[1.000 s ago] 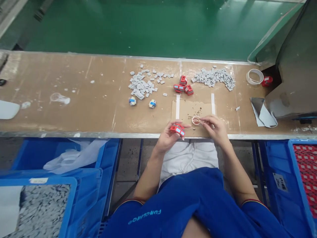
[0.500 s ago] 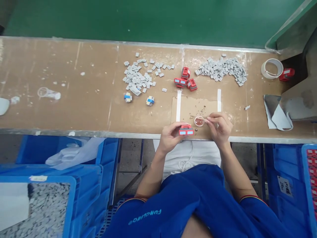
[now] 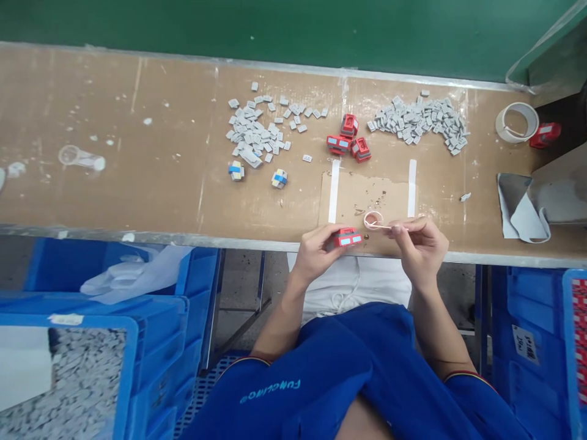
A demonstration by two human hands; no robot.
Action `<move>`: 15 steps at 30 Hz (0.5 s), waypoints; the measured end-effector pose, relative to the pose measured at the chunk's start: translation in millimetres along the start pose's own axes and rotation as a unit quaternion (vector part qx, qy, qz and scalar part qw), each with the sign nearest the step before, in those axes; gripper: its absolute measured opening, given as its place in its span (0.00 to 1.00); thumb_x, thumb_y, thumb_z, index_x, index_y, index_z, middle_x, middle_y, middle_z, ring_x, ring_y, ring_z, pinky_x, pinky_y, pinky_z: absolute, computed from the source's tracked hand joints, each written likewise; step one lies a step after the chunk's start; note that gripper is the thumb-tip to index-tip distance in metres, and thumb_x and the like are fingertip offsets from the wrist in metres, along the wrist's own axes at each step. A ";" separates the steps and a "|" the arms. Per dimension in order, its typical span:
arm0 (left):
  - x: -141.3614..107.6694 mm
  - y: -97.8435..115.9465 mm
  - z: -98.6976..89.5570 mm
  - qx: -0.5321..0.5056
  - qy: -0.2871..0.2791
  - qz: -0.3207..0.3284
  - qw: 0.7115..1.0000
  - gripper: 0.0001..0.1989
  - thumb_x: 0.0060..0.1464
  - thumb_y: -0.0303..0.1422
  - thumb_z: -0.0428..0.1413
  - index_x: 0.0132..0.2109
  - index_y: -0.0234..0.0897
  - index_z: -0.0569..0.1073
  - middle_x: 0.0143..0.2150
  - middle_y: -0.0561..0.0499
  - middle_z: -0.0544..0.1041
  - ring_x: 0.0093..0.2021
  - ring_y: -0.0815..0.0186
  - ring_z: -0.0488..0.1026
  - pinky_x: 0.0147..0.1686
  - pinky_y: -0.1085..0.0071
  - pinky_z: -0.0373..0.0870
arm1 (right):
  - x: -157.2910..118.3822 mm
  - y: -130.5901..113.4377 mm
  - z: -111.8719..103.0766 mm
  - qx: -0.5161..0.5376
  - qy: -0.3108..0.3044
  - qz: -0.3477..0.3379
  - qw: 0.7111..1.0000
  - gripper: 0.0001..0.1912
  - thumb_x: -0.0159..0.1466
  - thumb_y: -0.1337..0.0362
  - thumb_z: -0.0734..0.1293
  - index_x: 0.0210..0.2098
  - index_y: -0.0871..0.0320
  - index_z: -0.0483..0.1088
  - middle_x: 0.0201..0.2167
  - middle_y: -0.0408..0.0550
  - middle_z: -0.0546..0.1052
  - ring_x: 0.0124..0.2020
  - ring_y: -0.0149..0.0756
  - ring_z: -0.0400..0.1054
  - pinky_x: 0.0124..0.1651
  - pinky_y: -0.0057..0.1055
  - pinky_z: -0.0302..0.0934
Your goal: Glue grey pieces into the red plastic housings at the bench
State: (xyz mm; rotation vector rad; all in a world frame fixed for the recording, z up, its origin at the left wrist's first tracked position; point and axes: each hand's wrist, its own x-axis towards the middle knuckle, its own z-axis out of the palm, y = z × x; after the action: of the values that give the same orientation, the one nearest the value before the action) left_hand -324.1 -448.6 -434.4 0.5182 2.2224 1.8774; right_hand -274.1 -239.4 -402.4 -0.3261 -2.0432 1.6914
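Note:
My left hand [image 3: 316,250] is closed on a small red toy vehicle part [image 3: 347,237] with light-blue windows and a grey band, held at the table's front edge. In my right hand [image 3: 422,244] a thin pale stick [image 3: 389,228] is pinched, its left end at the rim of a small round cup [image 3: 373,220]. The cup has a reddish-brown inside and stands on a cardboard piece [image 3: 353,189] fixed with white tape strips. Dark drops and smears lie around the cup. Beyond the cardboard, several more red vehicle parts [image 3: 338,144] sit close together.
Two heaps of small grey tiles, a left heap [image 3: 257,134] and a right heap [image 3: 417,119], lie further back. Two blue-banded bundles [image 3: 279,178] stand before the left one. A tape roll [image 3: 516,122] is at the right. Blue crates [image 3: 132,342] flank my seat.
My right hand has moved to the right, and more of the stick now shows between it and the cup. The red part in my left hand has turned slightly. The whole view has shifted a little.

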 end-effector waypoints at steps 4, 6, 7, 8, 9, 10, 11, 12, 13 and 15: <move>2.2 3.9 -0.6 0.007 -0.013 0.018 1.000 0.11 0.60 0.36 0.68 0.49 0.40 0.83 0.45 0.45 0.87 0.43 0.60 0.83 0.43 0.67 0.76 | -5.2 -12.9 3.2 -0.050 -0.064 -0.047 0.996 0.06 0.68 0.60 0.75 0.36 0.51 0.76 0.34 0.46 0.85 0.36 0.39 0.83 0.40 0.36 0.78; 2.6 4.4 -0.8 0.010 -0.018 0.020 1.000 0.11 0.60 0.36 0.67 0.49 0.40 0.83 0.45 0.44 0.87 0.44 0.59 0.83 0.44 0.66 0.76 | -5.5 -15.0 5.6 -0.081 -0.084 -0.052 0.992 0.07 0.68 0.58 0.74 0.35 0.51 0.76 0.34 0.46 0.85 0.36 0.41 0.83 0.39 0.37 0.78; 2.7 4.4 -0.8 0.012 -0.019 0.020 1.000 0.10 0.60 0.35 0.67 0.49 0.41 0.83 0.45 0.44 0.87 0.44 0.59 0.83 0.45 0.66 0.76 | -5.3 -15.3 6.7 -0.091 -0.090 -0.052 0.990 0.08 0.68 0.57 0.74 0.35 0.51 0.76 0.33 0.46 0.85 0.36 0.41 0.83 0.38 0.37 0.78; 2.7 4.2 -0.8 0.012 -0.019 0.021 1.000 0.10 0.60 0.35 0.67 0.49 0.41 0.83 0.45 0.44 0.87 0.44 0.59 0.83 0.45 0.66 0.76 | -4.9 -15.2 7.8 -0.097 -0.094 -0.052 0.989 0.08 0.68 0.56 0.74 0.34 0.51 0.76 0.33 0.46 0.85 0.36 0.42 0.83 0.37 0.37 0.78; 2.8 4.0 -0.7 0.013 -0.018 0.025 0.999 0.10 0.60 0.35 0.67 0.49 0.41 0.83 0.45 0.44 0.87 0.44 0.59 0.83 0.45 0.65 0.76 | -4.6 -14.9 8.8 -0.099 -0.096 -0.054 0.989 0.08 0.68 0.56 0.74 0.34 0.51 0.76 0.33 0.46 0.85 0.36 0.42 0.83 0.37 0.37 0.78; 2.9 3.9 -0.7 0.012 -0.017 0.029 0.999 0.10 0.60 0.34 0.66 0.48 0.41 0.83 0.45 0.44 0.87 0.44 0.59 0.83 0.45 0.65 0.76 | -4.3 -14.5 9.7 -0.098 -0.096 -0.057 0.989 0.08 0.68 0.57 0.74 0.34 0.51 0.76 0.33 0.46 0.85 0.35 0.41 0.83 0.37 0.37 0.78; 3.0 3.8 -0.6 0.010 -0.016 0.033 0.999 0.09 0.60 0.33 0.66 0.48 0.41 0.83 0.45 0.44 0.87 0.44 0.59 0.83 0.45 0.65 0.76 | -4.0 -13.9 10.5 -0.097 -0.096 -0.063 0.989 0.07 0.68 0.57 0.74 0.34 0.51 0.76 0.32 0.45 0.85 0.35 0.41 0.83 0.37 0.36 0.78; 3.1 3.7 -0.5 0.007 -0.015 0.035 0.999 0.09 0.60 0.33 0.66 0.48 0.41 0.84 0.45 0.44 0.87 0.43 0.59 0.83 0.45 0.65 0.76 | -3.8 -13.3 11.2 -0.098 -0.099 -0.067 0.988 0.07 0.68 0.58 0.74 0.34 0.51 0.76 0.32 0.45 0.85 0.35 0.40 0.83 0.37 0.35 0.78; 3.3 3.7 -0.6 0.003 -0.015 0.036 0.999 0.09 0.59 0.33 0.67 0.47 0.41 0.84 0.44 0.45 0.87 0.43 0.59 0.83 0.45 0.65 0.76 | -3.6 -12.8 11.9 -0.102 -0.101 -0.069 0.987 0.07 0.68 0.58 0.74 0.34 0.51 0.76 0.32 0.45 0.85 0.34 0.40 0.82 0.36 0.35 0.77; 3.4 3.7 -0.7 0.001 -0.014 0.034 0.999 0.08 0.59 0.33 0.67 0.46 0.41 0.84 0.43 0.45 0.87 0.42 0.59 0.82 0.44 0.65 0.76 | -3.1 -12.2 12.9 -0.118 -0.107 -0.068 0.985 0.09 0.68 0.56 0.73 0.33 0.51 0.76 0.31 0.45 0.85 0.33 0.40 0.82 0.34 0.35 0.77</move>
State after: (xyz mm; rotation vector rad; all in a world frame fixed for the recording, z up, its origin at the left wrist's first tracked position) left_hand -327.0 -447.4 -430.3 0.6232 2.2150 1.8890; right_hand -276.4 -254.5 -392.9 -0.0798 -2.3719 1.4581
